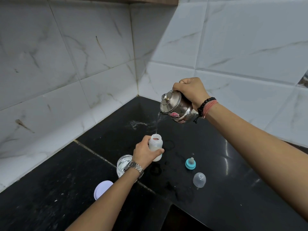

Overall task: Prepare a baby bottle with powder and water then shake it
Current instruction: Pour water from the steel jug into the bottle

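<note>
pouring water now: right hand [190,91] curled tight around the handle side of a small steel kettle [176,108], tipped spout-down, a thin stream of water [157,124] falling into the open neck of the baby bottle [155,148]. left hand [145,153] wrapped around the bottle body, thumb across the front, bottle upright on the black counter [216,164] and already cloudy white inside.

to do this well: best to keep the tilt shallow so the stream stays thin and centred on the narrow neck, to bring the spout closer above the rim, to hold the bottle plumb, and to level the kettle before the neck fills.

room and edges: tiled wall corner well behind the kettle, open counter between. teal nipple ring [190,164] and clear cap [199,180] lying apart on the right, within reach for closing. clear jar [122,164] just behind the left wrist, white lid [102,189] near the forearm; worth minding both on pulling the elbow back. counter step-down near the bottom right.
</note>
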